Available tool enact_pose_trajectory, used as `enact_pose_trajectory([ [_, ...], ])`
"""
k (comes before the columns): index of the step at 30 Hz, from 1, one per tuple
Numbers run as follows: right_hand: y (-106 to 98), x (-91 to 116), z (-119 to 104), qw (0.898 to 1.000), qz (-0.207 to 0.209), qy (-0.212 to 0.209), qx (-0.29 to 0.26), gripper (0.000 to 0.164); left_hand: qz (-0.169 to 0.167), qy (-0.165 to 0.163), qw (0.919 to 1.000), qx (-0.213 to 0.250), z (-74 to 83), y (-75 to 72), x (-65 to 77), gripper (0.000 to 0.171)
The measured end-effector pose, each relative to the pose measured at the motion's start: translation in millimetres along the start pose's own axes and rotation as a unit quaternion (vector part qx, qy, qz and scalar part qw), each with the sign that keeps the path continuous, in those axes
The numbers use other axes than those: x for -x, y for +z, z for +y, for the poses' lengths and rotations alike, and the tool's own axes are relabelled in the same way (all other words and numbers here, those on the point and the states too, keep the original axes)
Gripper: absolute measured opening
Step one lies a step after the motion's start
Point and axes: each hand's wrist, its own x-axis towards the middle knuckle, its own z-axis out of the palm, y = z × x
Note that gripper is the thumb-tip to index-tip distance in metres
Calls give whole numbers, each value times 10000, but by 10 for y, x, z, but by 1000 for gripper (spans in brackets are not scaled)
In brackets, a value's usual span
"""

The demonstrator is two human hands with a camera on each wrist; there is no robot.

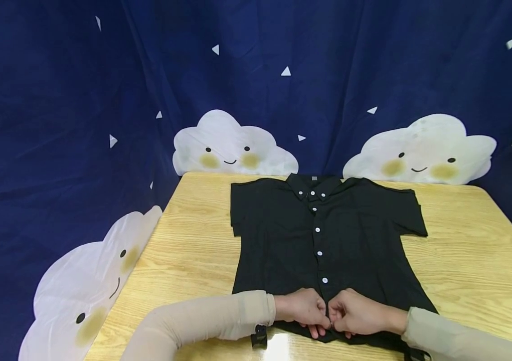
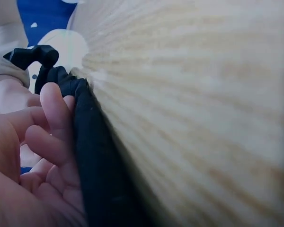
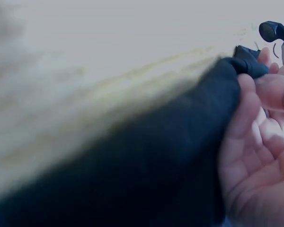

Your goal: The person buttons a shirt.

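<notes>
A black short-sleeved button-up shirt (image 1: 278, 245) lies flat, front up, its collar (image 1: 303, 184) toward the far side. White buttons (image 1: 319, 253) run down its front, fastened-looking along the middle. Near the bottom hem, my left hand (image 1: 303, 307) pinches the shirt's front edge with curled fingers. Right beside it, my right hand (image 1: 358, 312) pinches the same stretch from the other side, fingertips nearly meeting. In the left wrist view, the dark hem (image 2: 97, 156) stands up along the fingers. Whatever sits between the fingertips is hidden.
The shirt lies on a light wood-grain table (image 1: 192, 240). A navy curtain (image 1: 256, 60) with white clouds (image 1: 233, 143) and triangles hangs behind and along the left side. Black straps (image 1: 259, 337) show by both wrists.
</notes>
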Motion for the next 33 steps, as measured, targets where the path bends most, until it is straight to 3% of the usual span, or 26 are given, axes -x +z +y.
enact_pose_trajectory([
  [5, 9, 19, 35, 9988, 212, 199, -391, 17, 54, -2, 10000, 48, 1, -7, -2, 26],
  [10, -11, 39, 41, 9943, 27, 363, -1003, 9, 20, -79, 10000, 26, -26, -26, -14, 26],
  [18, -63, 38, -42, 9740, -106, 1518, -1679, 14, -286, -82, 9995, 120, -57, -81, -38, 29],
  [24, -76, 35, -59, 9652, -244, 1952, -1721, 19, -595, -365, 9974, 197, -40, -114, -61, 38],
  [33, -61, 38, -78, 9675, -172, 2150, -1323, 29, -692, -572, 9959, -78, -41, -118, -109, 42],
])
